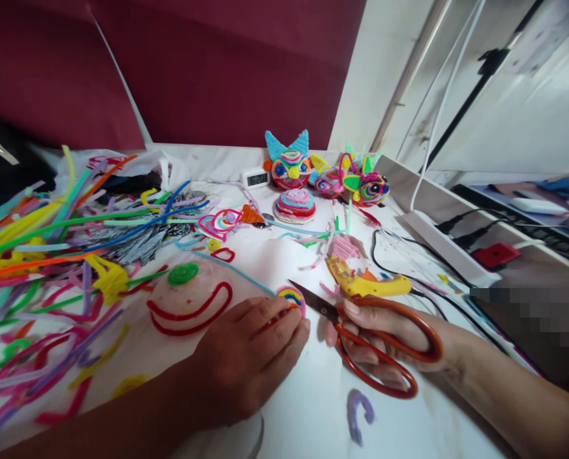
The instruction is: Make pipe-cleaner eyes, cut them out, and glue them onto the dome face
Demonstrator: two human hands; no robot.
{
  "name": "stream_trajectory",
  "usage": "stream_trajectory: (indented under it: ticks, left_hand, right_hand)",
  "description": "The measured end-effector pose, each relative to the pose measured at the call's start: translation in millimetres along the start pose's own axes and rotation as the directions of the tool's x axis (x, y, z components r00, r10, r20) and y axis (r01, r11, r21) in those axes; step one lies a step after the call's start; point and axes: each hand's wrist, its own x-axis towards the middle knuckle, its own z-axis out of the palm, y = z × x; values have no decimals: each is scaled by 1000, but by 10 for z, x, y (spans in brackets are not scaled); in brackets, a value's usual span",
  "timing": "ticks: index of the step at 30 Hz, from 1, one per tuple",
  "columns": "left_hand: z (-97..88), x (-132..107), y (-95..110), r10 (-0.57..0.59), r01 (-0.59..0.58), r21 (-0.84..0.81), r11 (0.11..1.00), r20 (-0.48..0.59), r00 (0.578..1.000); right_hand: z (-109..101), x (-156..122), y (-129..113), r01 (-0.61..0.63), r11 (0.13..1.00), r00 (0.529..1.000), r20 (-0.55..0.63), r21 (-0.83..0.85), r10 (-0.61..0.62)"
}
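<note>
Left hand [260, 354]: pinching one striped pipe-cleaner arch [291, 296]. Right hand [371, 319]: gripping orange-handled scissors [331, 312], blades [313, 300] beside the arch; a careless snip could nick the left hand.

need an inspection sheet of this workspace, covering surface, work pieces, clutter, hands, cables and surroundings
surface: glossy white tabletop, with a curled purple fuzzy strip near the front
work pieces: small rainbow-striped fuzzy arc; pale domed piece bearing a green spiral disc
clutter: heap of multicoloured fuzzy stems at left; yellow plastic glue gun beyond the right hand
hands: left hand holds the arc; right hand grips orange-handled, dark-bladed scissors, tips near the arc
cables: thin black cable looping beside the glue gun; white cord hanging by a white power strip
surroundings: dark red panel behind; small white digital clock at the back
</note>
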Motion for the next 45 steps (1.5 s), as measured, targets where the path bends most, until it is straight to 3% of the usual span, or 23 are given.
stream_trajectory:
  ticks: [10, 21, 33, 42, 45]
  left_hand:
    - [-51, 16, 15, -15, 16, -50, 999, 16, 1000]
    - [-82, 21, -8, 4, -7, -79, 997, -37, 999]
    - [-52, 16, -8, -1, -5, -102, 995, -65, 998]
    - [-71, 8, -10, -20, 17, -108, 994, -28, 999]
    - [-65, 2, -6, -15, 10, -109, 994, -39, 999]
  right_hand:
    - [-9, -42, -95, -79, 997, 996, -36, 16, 80]
    - [-23, -27, -186, -38, 999, 995, 94, -23, 40]
    - [-20, -4, -220, -132, 991, 991, 39, 5, 132]
    - [2, -3, -193, -112, 994, 994, -12, -13, 111]
    - [-11, -11, -185, -73, 997, 997, 35, -24, 74]
